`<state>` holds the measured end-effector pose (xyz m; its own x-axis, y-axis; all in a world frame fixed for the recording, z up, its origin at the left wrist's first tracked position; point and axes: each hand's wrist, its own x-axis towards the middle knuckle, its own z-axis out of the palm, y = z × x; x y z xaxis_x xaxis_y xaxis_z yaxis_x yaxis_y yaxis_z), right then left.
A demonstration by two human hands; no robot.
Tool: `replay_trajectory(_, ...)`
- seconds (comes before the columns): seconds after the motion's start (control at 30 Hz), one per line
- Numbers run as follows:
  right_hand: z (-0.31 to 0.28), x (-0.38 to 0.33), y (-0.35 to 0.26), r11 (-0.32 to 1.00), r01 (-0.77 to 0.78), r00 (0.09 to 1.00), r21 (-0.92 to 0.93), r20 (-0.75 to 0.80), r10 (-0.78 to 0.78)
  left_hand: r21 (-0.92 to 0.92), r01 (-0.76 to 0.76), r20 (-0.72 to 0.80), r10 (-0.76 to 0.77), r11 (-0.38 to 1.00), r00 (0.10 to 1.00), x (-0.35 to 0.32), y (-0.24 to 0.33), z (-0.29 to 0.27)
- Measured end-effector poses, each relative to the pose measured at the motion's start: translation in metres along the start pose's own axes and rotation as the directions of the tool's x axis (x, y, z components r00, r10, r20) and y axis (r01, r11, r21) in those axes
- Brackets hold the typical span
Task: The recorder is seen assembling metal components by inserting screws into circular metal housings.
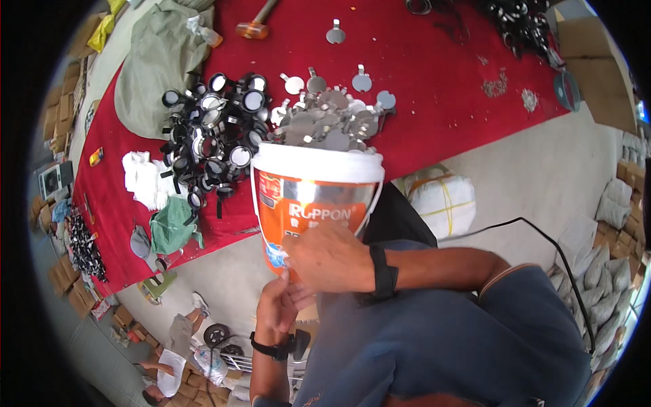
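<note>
A white-rimmed bucket (pixel 319 166) with an orange and silver label stands upright in front of me at the table's near edge. My right hand (pixel 332 261) is in front of its label, back of the hand up and fingers curled; the fingertips are mostly hidden. Just below it, my left hand (pixel 279 302) has its palm partly turned up and its fingers bent in close to the right hand. Whatever lies between the fingers is too small or hidden to name. Behind the bucket's rim lies a heap of flat round metal discs with tabs (pixel 325 119).
Black ring-shaped parts with shiny round faces (pixel 210 136) are piled left of the discs. A hammer (pixel 253 30), a grey-green sack (pixel 159 68), white cloth (pixel 142 180) and a green bag (pixel 173 227) lie on the red tabletop (pixel 447 102). A black cable (pixel 542 227) runs at right.
</note>
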<state>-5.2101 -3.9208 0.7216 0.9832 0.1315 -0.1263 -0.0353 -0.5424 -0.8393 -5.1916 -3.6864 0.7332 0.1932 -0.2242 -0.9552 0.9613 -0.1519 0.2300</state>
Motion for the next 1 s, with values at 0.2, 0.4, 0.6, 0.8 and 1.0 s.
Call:
replay_trajectory(0.2,0.018,-0.006,-0.002,0.999,-0.023,0.999,0.034,-0.033,0.024,-0.031,0.051,0.020,-0.050,0.998,0.999,0.044,-0.035,-0.035)
replay_trajectory(0.4,0.025,-0.009,0.021,1.000,-0.016,1.000,-0.024,0.016,0.016,-0.051,-0.025,-0.018,0.024,0.998,1.000,0.088,-0.054,-0.027)
replay_trajectory(0.6,0.029,-0.039,0.002,0.996,0.061,0.988,0.058,0.137,-0.068,-0.234,-0.104,0.062,0.122,0.967,0.991,0.101,-0.091,-0.038)
replay_trajectory(0.8,0.015,-0.051,0.001,0.989,0.105,0.960,0.103,0.250,-0.128,-0.445,-0.199,0.112,0.275,0.873,0.955,0.102,-0.121,-0.022)
replay_trajectory(1.0,0.012,-0.068,-0.014,0.955,0.186,0.903,0.233,0.342,-0.259,-0.681,-0.146,0.156,0.337,0.718,0.929,0.124,-0.158,-0.026)
